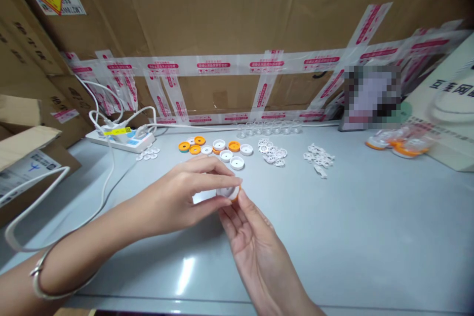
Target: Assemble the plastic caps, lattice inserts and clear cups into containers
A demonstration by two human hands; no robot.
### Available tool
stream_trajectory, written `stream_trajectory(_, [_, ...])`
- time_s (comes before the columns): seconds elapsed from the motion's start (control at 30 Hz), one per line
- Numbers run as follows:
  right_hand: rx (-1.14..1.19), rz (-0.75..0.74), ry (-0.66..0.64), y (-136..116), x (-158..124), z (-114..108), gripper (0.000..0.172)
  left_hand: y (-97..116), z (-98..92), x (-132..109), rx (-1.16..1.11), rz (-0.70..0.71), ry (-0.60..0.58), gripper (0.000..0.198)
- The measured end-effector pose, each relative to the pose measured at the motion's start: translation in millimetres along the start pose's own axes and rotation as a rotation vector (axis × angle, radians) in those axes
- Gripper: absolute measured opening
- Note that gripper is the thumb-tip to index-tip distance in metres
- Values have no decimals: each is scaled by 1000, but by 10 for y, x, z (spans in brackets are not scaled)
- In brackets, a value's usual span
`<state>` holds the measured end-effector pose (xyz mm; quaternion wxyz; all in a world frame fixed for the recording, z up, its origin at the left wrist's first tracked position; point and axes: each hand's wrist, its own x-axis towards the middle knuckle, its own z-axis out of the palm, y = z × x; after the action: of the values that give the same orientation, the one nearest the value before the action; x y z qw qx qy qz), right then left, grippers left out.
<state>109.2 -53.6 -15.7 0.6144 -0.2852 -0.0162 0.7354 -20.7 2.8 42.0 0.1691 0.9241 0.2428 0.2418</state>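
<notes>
Near the middle of the grey table, a round white and orange piece is held between both hands. My left hand grips its upper and left side with thumb and fingers. From the lower right, my right hand pinches its orange edge, palm turned up. Just beyond the hands lie white round cups and orange rings. White spoked pieces are piled to their right, with small white parts farther right. Clear round covers stand in a row behind.
A power strip with white cables and small white discs is at the left, beside an open cardboard box. Large taped cardboard stands behind. Wrapped orange and clear pieces sit at the right near a pale bag.
</notes>
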Motion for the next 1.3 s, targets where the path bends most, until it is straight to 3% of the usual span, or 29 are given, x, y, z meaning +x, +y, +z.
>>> stream_trajectory(0.37, [-36,25,-66,-7,-4,-25,18,-28,116,14,-38,-17,32,27])
stream_trajectory(0.6, [-408,75,-94,-349,69,-142,23,-135,326,-23,-46,-4,123,30])
stream_trajectory(0.8, [-808,119,-110,-699,309,-123,33,-271,530,11,-120,-152,152,32])
stream_trajectory(0.93, [-1070,55,-171,-797,486,-91,40,-320,578,62,-119,-262,108,31])
stream_trajectory(1.17, [-1324,-85,-305,-825,611,-117,25,-292,558,97,-40,-311,61,24])
stream_trajectory(1.3, [-1485,-244,-326,-790,625,-169,19,-270,559,112,-3,-305,33,24])
